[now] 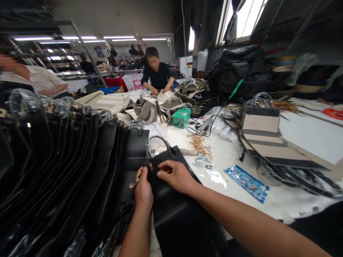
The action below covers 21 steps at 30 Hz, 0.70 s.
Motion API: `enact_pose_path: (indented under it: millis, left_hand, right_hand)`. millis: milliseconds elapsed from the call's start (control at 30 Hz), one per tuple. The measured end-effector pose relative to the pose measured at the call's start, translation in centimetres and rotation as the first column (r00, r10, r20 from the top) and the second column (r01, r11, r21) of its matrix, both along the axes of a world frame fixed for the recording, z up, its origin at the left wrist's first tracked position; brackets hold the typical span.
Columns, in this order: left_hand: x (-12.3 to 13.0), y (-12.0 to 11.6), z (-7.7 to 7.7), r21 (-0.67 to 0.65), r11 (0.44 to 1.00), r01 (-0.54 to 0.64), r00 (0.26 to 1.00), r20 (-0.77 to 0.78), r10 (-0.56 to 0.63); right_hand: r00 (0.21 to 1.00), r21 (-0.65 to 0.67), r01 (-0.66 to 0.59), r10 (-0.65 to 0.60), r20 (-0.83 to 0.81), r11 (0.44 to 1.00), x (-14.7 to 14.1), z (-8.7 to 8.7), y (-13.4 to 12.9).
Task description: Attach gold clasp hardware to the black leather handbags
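Observation:
A black leather bag piece point(182, 210) with a plastic-wrapped handle point(158, 139) lies below my hands. Near its upper edge sits a small gold metal fitting point(151, 166). My left hand point(144, 189) is closed around a small tool point(134, 182) with a shiny rounded end, at the left edge of the piece. Over the black leather, right beside the fitting, is my right hand point(175, 175), its fingers bent and slightly apart; nothing shows between them.
Many black bag pieces point(66, 171) stand packed at the left. Gold fittings point(199, 144), a green box point(181, 117), a blue packet point(248, 182) and beige-and-black panels point(261, 125) lie ahead and right. A person point(157, 73) works across the table.

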<state>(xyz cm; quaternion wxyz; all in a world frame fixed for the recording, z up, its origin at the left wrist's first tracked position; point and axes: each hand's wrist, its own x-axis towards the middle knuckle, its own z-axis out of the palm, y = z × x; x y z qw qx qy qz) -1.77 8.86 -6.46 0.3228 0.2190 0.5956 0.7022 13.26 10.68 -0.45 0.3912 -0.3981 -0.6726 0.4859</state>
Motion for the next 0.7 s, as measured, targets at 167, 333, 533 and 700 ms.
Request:
enact_pose_path:
  millis: [167,333,533,700]
  left_hand:
    - [0.0,0.0,0.2,0.035,0.997,0.067,0.992,0.101,-0.07]
    - [0.3,0.3,0.8,0.051,0.998,0.021,0.993,0.118,-0.027]
    - [0.5,0.3,1.2,0.059,0.998,0.004,0.993,0.114,-0.011]
    - [0.4,0.0,0.9,0.052,0.999,-0.009,0.997,0.072,0.006]
  right_hand:
    - [0.889,0.272,0.16,-0.258,0.379,0.949,10.7,-0.2,-1.0]
    - [0.697,0.314,0.258,-0.401,0.595,0.914,18.5,-2.0,1.3]
    - [0.663,0.309,0.103,-0.297,0.688,0.946,18.4,-2.6,2.4]
    - [0.632,0.337,0.067,-0.301,0.714,0.939,18.3,-2.4,2.6]
